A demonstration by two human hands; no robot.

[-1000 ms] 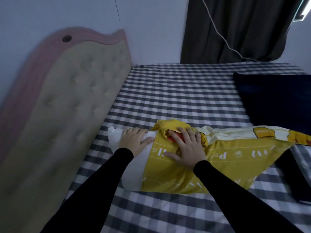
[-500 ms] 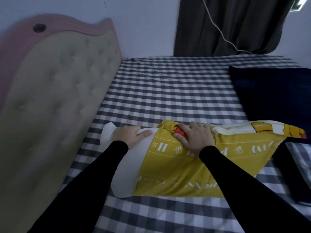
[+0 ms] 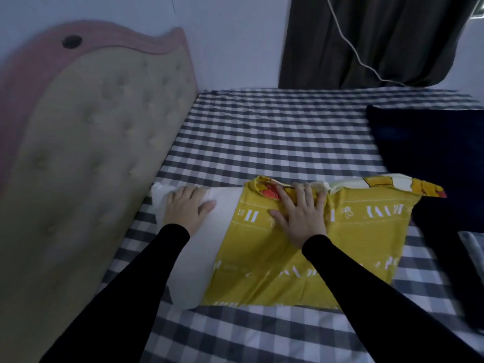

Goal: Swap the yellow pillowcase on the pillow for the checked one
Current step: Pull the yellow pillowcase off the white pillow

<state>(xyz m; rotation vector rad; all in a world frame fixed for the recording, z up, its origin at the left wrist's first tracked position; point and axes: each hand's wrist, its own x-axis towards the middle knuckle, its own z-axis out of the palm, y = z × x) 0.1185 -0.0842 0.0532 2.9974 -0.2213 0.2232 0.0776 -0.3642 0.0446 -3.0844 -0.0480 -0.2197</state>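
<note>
A white pillow [image 3: 193, 268] lies across the checked bed, its left end bare. The yellow pillowcase [image 3: 301, 279] with white markings covers its right part, and a cartoon-printed flap [image 3: 392, 186] shows at the far edge. My left hand [image 3: 183, 210] rests on the pillow's bare far-left corner, fingers curled over its edge. My right hand [image 3: 301, 213] lies on the gathered open end of the yellow case, its spread fingers hooked into the bunched fabric. A grey checked piece of cloth [image 3: 475, 247] shows at the right edge, mostly hidden.
A padded beige and pink headboard [image 3: 86, 158] stands close on the left. A dark blue blanket [image 3: 424, 145] lies on the right of the checked sheet [image 3: 275, 137]. A dark curtain [image 3: 379, 35] with a white cable hangs behind the bed.
The yellow case has slid right under my right hand, baring more of the white pillow. My left hand stays on the pillow's corner.
</note>
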